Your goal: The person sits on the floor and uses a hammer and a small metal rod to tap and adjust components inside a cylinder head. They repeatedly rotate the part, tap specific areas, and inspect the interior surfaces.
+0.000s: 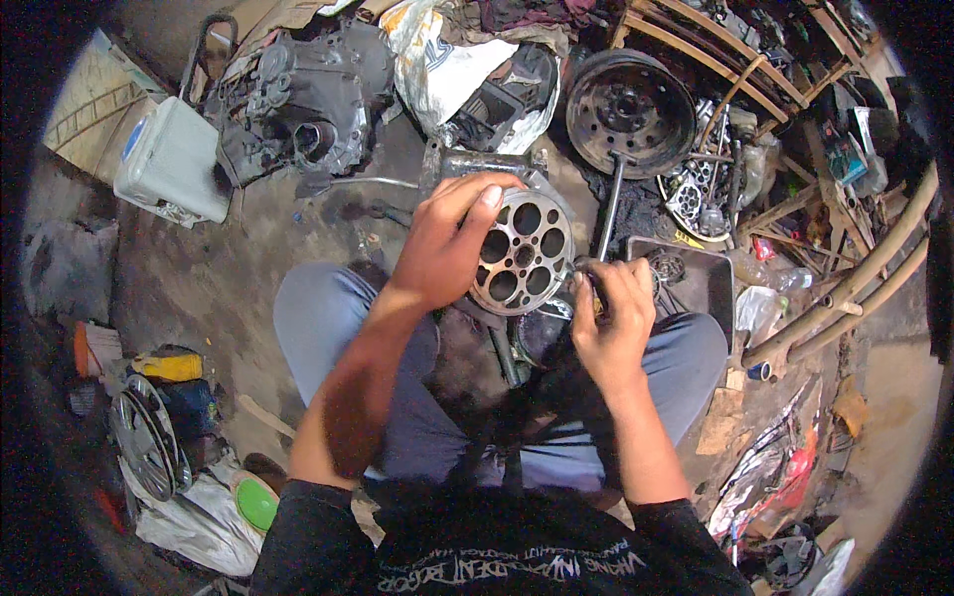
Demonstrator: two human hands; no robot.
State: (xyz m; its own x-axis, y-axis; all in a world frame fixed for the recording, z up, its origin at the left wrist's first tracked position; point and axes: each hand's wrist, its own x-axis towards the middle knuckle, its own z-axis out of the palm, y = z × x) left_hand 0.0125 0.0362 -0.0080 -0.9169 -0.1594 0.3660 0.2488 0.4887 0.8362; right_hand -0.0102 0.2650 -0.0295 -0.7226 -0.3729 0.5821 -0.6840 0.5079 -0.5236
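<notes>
My left hand point(447, 238) grips a round metal plate point(517, 304) at its left and upper edge, the thumb lying on the rim. The plate has several large holes around a small centre. My right hand point(611, 318) has its fingers curled at the plate's lower right, closed on a small object with some yellow on it, mostly hidden by the fingers. Behind the plate is a cylindrical metal housing point(477, 161). Between my bent knees, under the plate, are dark metal parts point(507, 353), hard to make out.
An engine casing point(288, 99), grey plastic container point(174, 164) and white sack point(427, 50) lie ahead. A black wheel rim point(626, 109) with a bar stands right of them. A metal tray point(720, 298) and bamboo frames point(860, 268) are at right. Silver wheel covers point(144, 427) lie lower left.
</notes>
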